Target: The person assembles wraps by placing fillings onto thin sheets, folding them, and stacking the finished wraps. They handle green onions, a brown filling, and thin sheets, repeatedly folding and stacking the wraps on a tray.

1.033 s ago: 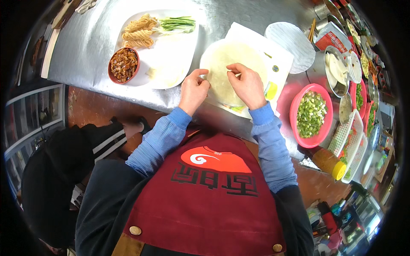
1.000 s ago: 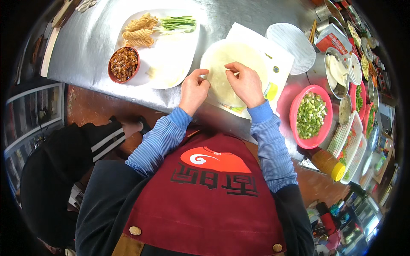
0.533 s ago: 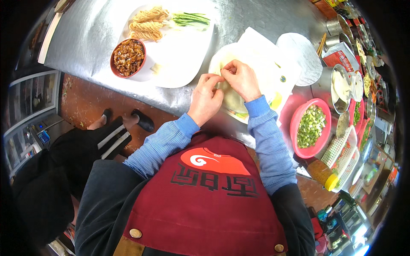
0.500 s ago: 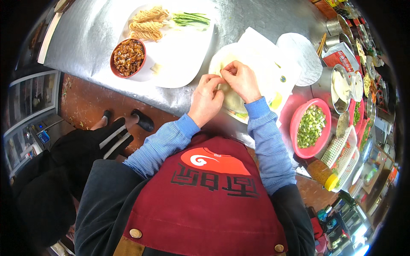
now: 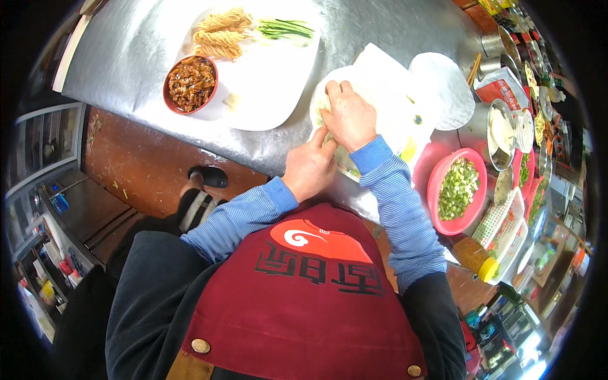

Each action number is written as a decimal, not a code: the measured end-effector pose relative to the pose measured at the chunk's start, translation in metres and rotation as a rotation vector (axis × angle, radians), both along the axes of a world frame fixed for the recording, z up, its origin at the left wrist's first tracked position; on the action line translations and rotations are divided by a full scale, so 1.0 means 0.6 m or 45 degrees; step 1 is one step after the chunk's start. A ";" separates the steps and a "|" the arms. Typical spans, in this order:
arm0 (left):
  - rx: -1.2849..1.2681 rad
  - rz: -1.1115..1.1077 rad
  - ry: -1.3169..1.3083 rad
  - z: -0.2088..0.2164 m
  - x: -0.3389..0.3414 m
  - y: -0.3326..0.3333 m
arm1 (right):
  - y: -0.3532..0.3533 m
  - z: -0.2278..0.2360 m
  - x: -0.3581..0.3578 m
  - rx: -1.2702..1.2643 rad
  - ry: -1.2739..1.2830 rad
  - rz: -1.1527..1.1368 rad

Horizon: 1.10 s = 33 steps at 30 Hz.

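Pale, thin, round dough sheets lie on a plate close to the table's front edge, washed out by glare. My right hand is over them, fingers bent down and closed on the sheet's edge. Just nearer and to its left, my left hand pinches the near edge with thumb and forefinger. The fingertips hide much of the grip. On the left, a white tray carries a red bowl of shredded meat in brown sauce, yellow noodle-like strips and green cucumber strips.
White paper and a round white sheet lie beyond my right hand. Further right stand a pink bowl of chopped scallion, a metal pot and a yellow-lidded jar. Another person's dark-shod foot shows on the floor at left.
My right hand has turned and reached farther over the dough sheet; my left hand has shifted slightly nearer and to the right. The other person has moved, largely out of sight behind my arm.
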<state>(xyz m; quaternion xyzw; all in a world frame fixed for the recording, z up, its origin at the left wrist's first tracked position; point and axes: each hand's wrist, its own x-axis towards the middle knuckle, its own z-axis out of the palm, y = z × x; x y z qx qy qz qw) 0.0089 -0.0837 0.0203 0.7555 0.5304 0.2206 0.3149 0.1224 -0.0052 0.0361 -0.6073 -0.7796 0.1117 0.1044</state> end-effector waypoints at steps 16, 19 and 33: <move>0.151 0.166 -0.271 0.006 -0.031 0.023 | -0.006 -0.027 0.050 -1.002 1.885 -1.026; 0.090 0.215 -0.271 0.007 -0.034 0.052 | -0.010 -0.038 0.044 -0.968 1.921 -1.068; -0.256 0.151 -0.346 0.005 -0.004 0.121 | -0.015 -0.018 0.042 -0.686 1.633 -0.870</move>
